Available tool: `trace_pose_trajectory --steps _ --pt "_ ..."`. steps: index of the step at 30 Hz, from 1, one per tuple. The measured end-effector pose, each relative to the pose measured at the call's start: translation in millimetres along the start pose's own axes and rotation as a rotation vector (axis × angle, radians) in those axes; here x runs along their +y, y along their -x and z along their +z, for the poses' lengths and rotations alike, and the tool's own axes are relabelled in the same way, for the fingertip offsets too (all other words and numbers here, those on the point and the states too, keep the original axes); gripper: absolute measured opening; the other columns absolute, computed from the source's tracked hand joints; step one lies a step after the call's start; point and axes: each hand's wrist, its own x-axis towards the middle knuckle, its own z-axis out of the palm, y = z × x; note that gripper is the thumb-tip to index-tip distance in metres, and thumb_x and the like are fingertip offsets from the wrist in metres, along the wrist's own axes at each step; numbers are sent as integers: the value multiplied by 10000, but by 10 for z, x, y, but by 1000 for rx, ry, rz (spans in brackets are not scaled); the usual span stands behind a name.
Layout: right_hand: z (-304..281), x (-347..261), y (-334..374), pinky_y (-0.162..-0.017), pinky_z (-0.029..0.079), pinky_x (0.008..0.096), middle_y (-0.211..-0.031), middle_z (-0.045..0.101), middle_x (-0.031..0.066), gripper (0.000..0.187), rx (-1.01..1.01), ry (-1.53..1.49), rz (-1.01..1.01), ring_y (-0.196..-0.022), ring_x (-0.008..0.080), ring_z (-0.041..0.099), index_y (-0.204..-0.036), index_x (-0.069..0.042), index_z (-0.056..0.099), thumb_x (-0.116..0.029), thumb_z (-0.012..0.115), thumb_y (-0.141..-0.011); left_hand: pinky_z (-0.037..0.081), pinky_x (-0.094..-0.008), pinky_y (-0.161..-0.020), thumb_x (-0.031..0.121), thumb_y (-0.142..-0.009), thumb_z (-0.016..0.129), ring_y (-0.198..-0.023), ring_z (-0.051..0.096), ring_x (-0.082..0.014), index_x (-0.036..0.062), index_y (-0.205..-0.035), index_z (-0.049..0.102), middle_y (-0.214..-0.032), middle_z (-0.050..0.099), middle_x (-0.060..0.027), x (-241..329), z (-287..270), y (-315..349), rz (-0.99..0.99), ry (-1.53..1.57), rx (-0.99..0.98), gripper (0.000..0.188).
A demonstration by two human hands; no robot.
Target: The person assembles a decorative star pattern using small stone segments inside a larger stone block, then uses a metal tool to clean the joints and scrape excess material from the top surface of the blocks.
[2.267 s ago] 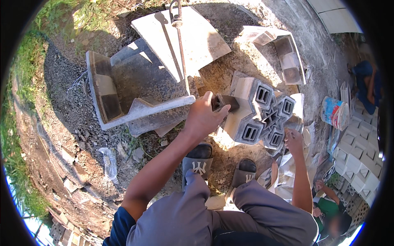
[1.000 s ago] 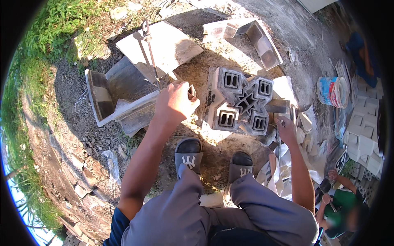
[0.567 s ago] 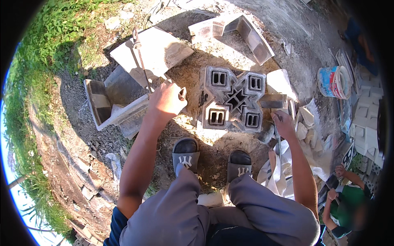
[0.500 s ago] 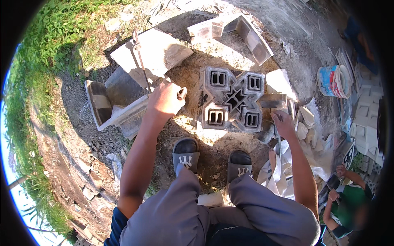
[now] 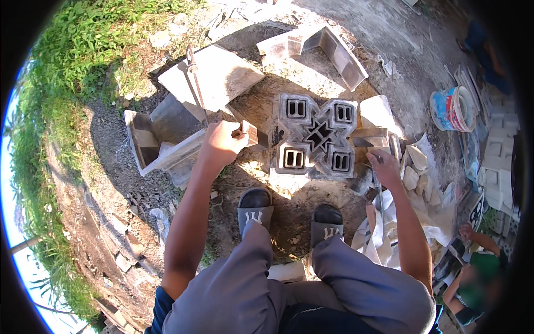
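Observation:
A grey cement ventilation block (image 5: 289, 173), X-shaped with slots at its corners and a star-shaped opening in the middle, lies on the ground ahead of me. To its left, my left hand (image 5: 221, 146) is closed round an angled left mould panel (image 5: 177, 155), whose inner end shows just past my fingers, apart from the block. My right hand (image 5: 385, 170) is curled at the near edge of the right mould panel (image 5: 370, 139), close to the block's right side; my fingertips are partly hidden. Another angled mould panel (image 5: 340, 55) stands beyond the block.
A flat board (image 5: 222, 69) with a metal rod (image 5: 196, 83) lies far left. At the right are a bucket (image 5: 453, 108), crumpled white sheeting (image 5: 431, 209) and stacked pale blocks (image 5: 495, 167). A co-worker (image 5: 481, 278) is at lower right. My slippered feet stand before the block.
The left mould panel's inner end has come into fuller view past my left hand, which has dipped slightly. My right hand stays nearly still. The co-worker has shifted right in the view.

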Motion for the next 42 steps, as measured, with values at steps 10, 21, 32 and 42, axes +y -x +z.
trace_pose_trajectory --steps 10,21,32,42 --pt "-352 -328 -139 -653 515 347 -742 689 84 286 85 -286 -27 -661 163 633 -1078 25 734 -237 676 -981 529 -241 -646 143 -932 745 -676 652 -60 2 -1142 762 -769 757 -55 236 -485 389 28 318 201 253" --pt "-377 -1503 -91 -734 566 274 -1094 674 52 429 -402 -823 -212 -895 110 636 -1388 -39 617 -319 612 -1063 571 -250 -750 34 -975 695 -807 700 -103 -61 -1205 709 -964 755 -64 772 -421 128 151 632 122 249" --pt "-620 -1519 -100 -1015 588 429 -1173 704 148 387 -504 -1356 -258 -1116 259 703 -1311 34 607 -192 691 -1008 588 -293 -836 51 -965 718 -884 727 -164 -107 -1272 659 -1047 753 -129 1343 -82 -182 373 759 -124 351" --pt "-924 -584 -181 -1016 603 409 -1162 727 176 170 -21 -1628 -146 -1111 308 717 -1153 38 689 3 611 -1006 577 -293 -816 78 -1030 636 -874 693 -140 -67 -1270 646 -1104 746 -134 1327 58 -281 373 815 -59 281"
